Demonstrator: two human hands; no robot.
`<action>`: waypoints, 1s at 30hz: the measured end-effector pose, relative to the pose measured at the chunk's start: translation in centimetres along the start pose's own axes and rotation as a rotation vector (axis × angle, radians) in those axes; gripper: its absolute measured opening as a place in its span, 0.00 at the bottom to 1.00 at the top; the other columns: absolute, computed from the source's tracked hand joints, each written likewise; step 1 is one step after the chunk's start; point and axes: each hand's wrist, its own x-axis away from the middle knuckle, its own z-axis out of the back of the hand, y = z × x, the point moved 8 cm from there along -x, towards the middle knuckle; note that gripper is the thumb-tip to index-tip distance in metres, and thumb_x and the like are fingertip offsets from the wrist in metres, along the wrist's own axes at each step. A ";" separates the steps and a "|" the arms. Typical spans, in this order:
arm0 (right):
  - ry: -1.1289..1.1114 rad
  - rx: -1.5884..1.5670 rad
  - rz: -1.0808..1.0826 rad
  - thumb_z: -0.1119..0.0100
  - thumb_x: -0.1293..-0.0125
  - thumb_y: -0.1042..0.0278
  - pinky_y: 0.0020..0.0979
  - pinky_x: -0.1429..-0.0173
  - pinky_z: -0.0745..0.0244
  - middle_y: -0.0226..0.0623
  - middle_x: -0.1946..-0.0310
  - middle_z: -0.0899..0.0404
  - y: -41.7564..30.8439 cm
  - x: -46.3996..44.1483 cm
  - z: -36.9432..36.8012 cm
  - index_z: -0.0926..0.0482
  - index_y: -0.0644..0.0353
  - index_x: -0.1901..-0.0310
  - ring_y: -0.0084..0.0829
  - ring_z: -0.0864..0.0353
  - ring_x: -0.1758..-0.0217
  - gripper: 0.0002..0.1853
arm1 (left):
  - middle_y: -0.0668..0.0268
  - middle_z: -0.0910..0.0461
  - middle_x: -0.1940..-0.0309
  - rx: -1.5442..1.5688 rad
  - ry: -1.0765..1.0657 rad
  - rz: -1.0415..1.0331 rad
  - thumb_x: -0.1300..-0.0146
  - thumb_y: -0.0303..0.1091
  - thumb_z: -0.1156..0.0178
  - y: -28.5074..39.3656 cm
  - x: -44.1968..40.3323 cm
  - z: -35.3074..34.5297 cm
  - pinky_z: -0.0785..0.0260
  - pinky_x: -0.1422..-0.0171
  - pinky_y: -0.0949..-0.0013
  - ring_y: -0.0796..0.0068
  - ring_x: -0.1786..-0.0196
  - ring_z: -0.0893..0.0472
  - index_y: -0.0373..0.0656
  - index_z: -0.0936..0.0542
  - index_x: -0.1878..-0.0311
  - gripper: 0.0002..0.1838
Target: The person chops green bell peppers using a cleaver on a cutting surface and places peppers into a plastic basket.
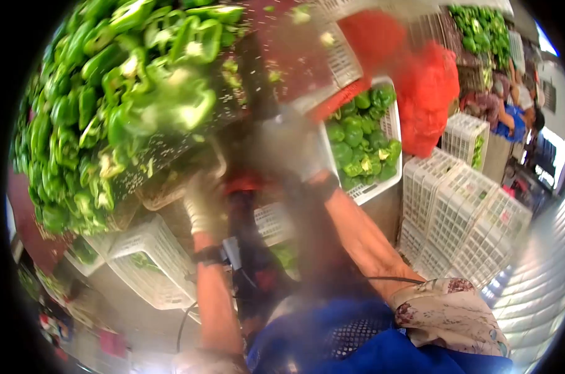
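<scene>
My left hand (201,198), in a pale knitted glove, is beside a brownish tray edge (161,198) at the front of the work surface. Its fingers are blurred, so I cannot tell what they hold. My right hand (298,149) reaches forward near a white crate (368,197) of whole green bell peppers (356,138). A smear on the view covers its fingers. Left of both hands rises a large heap of cut green bell peppers (77,118), several split open with seeds and pale cores showing.
Red net sacks (424,93) stand behind the crate. Stacked white crates (457,209) are at the right, and another white crate (151,265) lies below the heap. Seeds litter the dark red surface (292,53). Other people (510,115) sit at the far right.
</scene>
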 end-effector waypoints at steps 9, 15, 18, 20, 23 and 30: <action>0.001 -0.123 -0.257 0.44 0.36 0.58 0.32 0.64 0.25 0.37 0.68 0.20 21.1 -11.4 2.0 0.22 0.58 0.58 0.32 0.20 0.67 0.13 | 0.56 0.22 0.51 -0.477 0.048 -0.243 0.32 0.43 0.46 7.4 -11.2 -18.8 0.27 0.51 0.65 0.63 0.54 0.21 0.41 0.28 0.40 0.22; 0.243 -0.373 -0.255 0.43 0.38 0.49 0.41 0.48 0.26 0.49 0.56 0.20 29.7 -3.8 8.9 0.22 0.59 0.48 0.48 0.20 0.53 0.24 | 0.55 0.20 0.51 -0.662 -0.001 -0.561 0.36 0.46 0.41 8.1 -9.7 -23.2 0.26 0.46 0.61 0.58 0.54 0.20 0.37 0.27 0.39 0.28; 0.425 -0.021 -0.288 0.38 0.40 0.53 0.39 0.46 0.25 0.50 0.53 0.21 42.0 -0.8 12.9 0.22 0.60 0.47 0.47 0.21 0.50 0.24 | 0.61 0.19 0.60 -1.436 -0.238 -0.895 0.34 0.36 0.43 -3.5 -2.7 -33.8 0.28 0.54 0.68 0.69 0.60 0.21 0.38 0.19 0.55 0.12; 0.334 -0.169 -0.654 0.36 0.41 0.55 0.37 0.43 0.26 0.50 0.47 0.24 43.1 0.0 16.4 0.25 0.63 0.43 0.45 0.22 0.47 0.28 | 0.57 0.20 0.60 -1.235 -0.467 -0.652 0.35 0.28 0.42 -13.5 -4.0 -35.7 0.30 0.51 0.73 0.71 0.59 0.22 0.39 0.20 0.51 0.10; -0.032 0.092 -0.629 0.33 0.43 0.57 0.36 0.39 0.28 0.51 0.40 0.28 43.0 -2.6 15.4 0.32 0.68 0.39 0.42 0.25 0.42 0.34 | 0.49 0.26 0.44 -1.681 -0.557 -0.997 0.49 0.34 0.33 -21.3 -4.3 -40.1 0.32 0.38 0.53 0.44 0.42 0.26 0.41 0.28 0.41 0.30; 0.379 -0.427 -0.387 0.35 0.41 0.61 0.37 0.40 0.29 0.45 0.46 0.26 41.6 0.8 17.8 0.27 0.60 0.43 0.39 0.26 0.42 0.25 | 0.48 0.24 0.47 -2.116 -0.422 -0.588 0.54 0.35 0.30 -22.8 -8.0 -44.4 0.30 0.40 0.55 0.44 0.47 0.23 0.44 0.23 0.44 0.30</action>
